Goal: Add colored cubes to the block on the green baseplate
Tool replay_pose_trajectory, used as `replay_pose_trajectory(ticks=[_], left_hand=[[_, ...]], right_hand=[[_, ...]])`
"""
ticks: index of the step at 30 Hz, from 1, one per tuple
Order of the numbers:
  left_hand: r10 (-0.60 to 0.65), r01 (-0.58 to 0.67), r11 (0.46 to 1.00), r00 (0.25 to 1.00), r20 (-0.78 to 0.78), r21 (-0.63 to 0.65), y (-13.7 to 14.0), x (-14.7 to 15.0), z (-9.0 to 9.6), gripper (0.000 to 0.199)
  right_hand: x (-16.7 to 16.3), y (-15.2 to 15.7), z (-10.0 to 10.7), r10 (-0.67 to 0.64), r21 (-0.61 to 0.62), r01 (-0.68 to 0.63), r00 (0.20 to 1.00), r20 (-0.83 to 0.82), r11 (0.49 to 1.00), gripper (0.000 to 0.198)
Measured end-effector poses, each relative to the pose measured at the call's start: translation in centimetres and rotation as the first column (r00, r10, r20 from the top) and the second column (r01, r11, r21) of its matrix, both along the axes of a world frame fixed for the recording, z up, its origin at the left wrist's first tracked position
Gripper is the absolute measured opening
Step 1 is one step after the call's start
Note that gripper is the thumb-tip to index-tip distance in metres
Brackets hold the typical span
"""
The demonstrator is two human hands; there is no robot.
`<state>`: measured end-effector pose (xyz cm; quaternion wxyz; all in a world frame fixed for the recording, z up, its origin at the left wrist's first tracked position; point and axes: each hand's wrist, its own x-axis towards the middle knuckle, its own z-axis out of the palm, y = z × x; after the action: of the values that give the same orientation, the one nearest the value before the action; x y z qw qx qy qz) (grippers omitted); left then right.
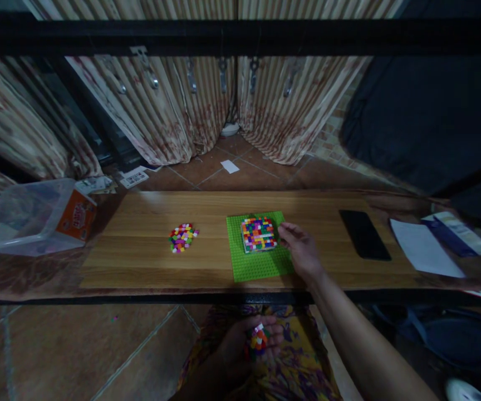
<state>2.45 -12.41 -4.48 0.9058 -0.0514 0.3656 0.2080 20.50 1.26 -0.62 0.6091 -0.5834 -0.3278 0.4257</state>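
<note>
A green studded baseplate (261, 270) lies mid-table and carries a block built of many-coloured toy bricks (259, 233). At the block's right side is my right hand (301, 248), thumb and fingertips pinched together over the plate; anything between them is too small to make out. Below the table edge, over my lap, my left hand (271, 337) is palm up with its fingers slightly curled, cupping a small heap of loose toy bricks (259, 341). Another pile of loose bricks (182, 238) rests on the wood left of the baseplate.
A black phone-like slab (364, 234) and white paper (426, 248) lie to the right. At the far left a clear plastic box (35, 214) with an orange label is tipped on its side. The table's dark front edge (140, 299) runs between my hands. A dark bar crosses above.
</note>
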Motion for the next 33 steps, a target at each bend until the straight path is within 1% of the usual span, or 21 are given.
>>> replay_pose_trajectory(ticks=[2, 4, 7, 10, 12, 14, 16, 18, 20, 22, 25, 28, 31, 33], left_hand=[[-0.009, 0.009, 1.000, 1.000, -0.022, 0.004, 0.1, 0.1, 0.1, 0.030], [-0.026, 0.026, 1.000, 0.999, -0.030, 0.001, 0.3, 0.1, 0.0, 0.029], [-0.046, 0.046, 0.999, 0.999, -0.004, -0.016, 0.4, 0.2, -0.1, 0.029], [-0.030, 0.030, 0.999, 0.999, 0.021, -0.036, 0.6, 0.3, -0.2, 0.031], [-0.025, 0.028, 0.998, 0.998, 0.056, -0.062, 0.6, 0.4, -0.3, 0.030], [-0.001, 0.007, 0.995, 0.998, 0.056, -0.099, 0.5, 0.5, -0.3, 0.025], [0.006, 0.000, 0.992, 0.999, 0.043, -0.130, 0.5, 0.6, -0.3, 0.022], [-0.013, 0.019, 0.988, 0.999, 0.041, -0.151, 0.4, 0.6, -0.4, 0.022], [-0.031, 0.038, 0.986, 0.998, 0.047, -0.163, 0.3, 0.6, -0.6, 0.023], [-0.027, 0.034, 0.986, 0.999, 0.043, -0.163, 0.3, 0.4, -0.9, 0.021], [-0.033, 0.039, 0.991, 0.998, 0.045, -0.125, 0.3, 0.3, -1.0, 0.020], [-0.049, 0.055, 0.995, 0.997, 0.064, -0.088, 0.3, 0.2, -1.1, 0.025], [-0.063, 0.068, 0.993, 0.996, 0.058, -0.094, 0.2, 0.2, -1.2, 0.026], [-0.069, 0.076, 0.991, 0.995, 0.066, -0.107, 0.1, 0.2, -1.3, 0.025]], right_hand=[[0.2, -1.8, 0.2, -0.063, -0.025, 0.064, 0.997, 0.049, 0.998, 0.029], [0.2, -4.3, 0.4, -0.064, -0.050, 0.070, 0.990, 0.128, 0.996, 0.026], [-0.3, -8.6, 0.5, 0.080, -0.114, -0.053, 0.966, 0.247, 0.992, 0.023], [-0.6, -12.6, 0.1, 0.227, -0.153, -0.182, 0.902, 0.366, 0.971, 0.021], [-0.7, -14.6, -0.2, 0.337, -0.173, -0.290, 0.835, 0.436, 0.941, 0.018], [-0.9, -16.0, -0.4, 0.458, -0.209, -0.410, 0.749, 0.479, 0.888, 0.017], [-1.1, -16.8, -0.5, 0.544, -0.247, -0.493, 0.657, 0.522, 0.834, 0.019], [-1.5, -17.0, -0.4, 0.583, -0.281, -0.533, 0.566, 0.584, 0.798, 0.022], [-1.8, -16.9, -0.3, 0.590, -0.306, -0.542, 0.491, 0.640, 0.783, 0.025], [-2.1, -16.6, -0.2, 0.588, -0.319, -0.542, 0.448, 0.674, 0.778, 0.025], [-2.4, -16.3, -0.4, 0.587, -0.319, -0.545, 0.435, 0.683, 0.775, 0.023], [-2.6, -16.1, -0.8, 0.581, -0.318, -0.528, 0.462, 0.670, 0.787, 0.018], [-2.8, -16.1, -1.0, 0.570, -0.324, -0.501, 0.484, 0.664, 0.802, 0.014], [-2.9, -16.1, -1.0, 0.570, -0.325, -0.498, 0.490, 0.659, 0.804, 0.011]])
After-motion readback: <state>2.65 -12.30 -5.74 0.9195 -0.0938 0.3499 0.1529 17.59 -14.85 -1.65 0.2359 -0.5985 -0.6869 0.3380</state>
